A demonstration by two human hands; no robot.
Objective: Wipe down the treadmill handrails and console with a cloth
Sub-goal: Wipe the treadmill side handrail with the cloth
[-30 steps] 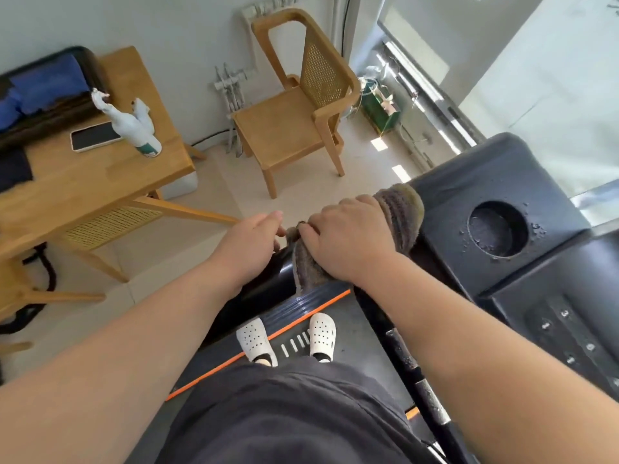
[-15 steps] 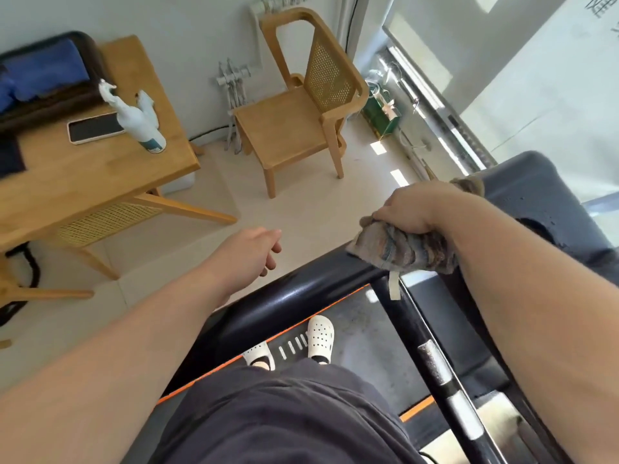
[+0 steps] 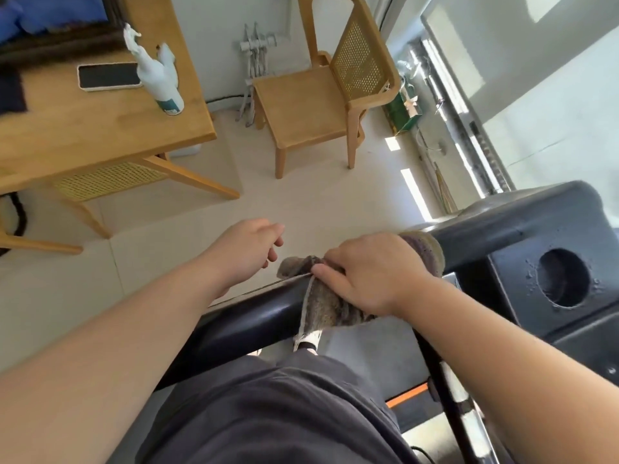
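Wooden chair (image 3: 301, 105), table (image 3: 83, 128) beyond cloth (image 3: 328, 306) on handrail (image 3: 251, 319)

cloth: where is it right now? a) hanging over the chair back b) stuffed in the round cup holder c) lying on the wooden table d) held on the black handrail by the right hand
D: the right hand holds the cloth draped over the black handrail, while the left hand hovers beside it, holding nothing.
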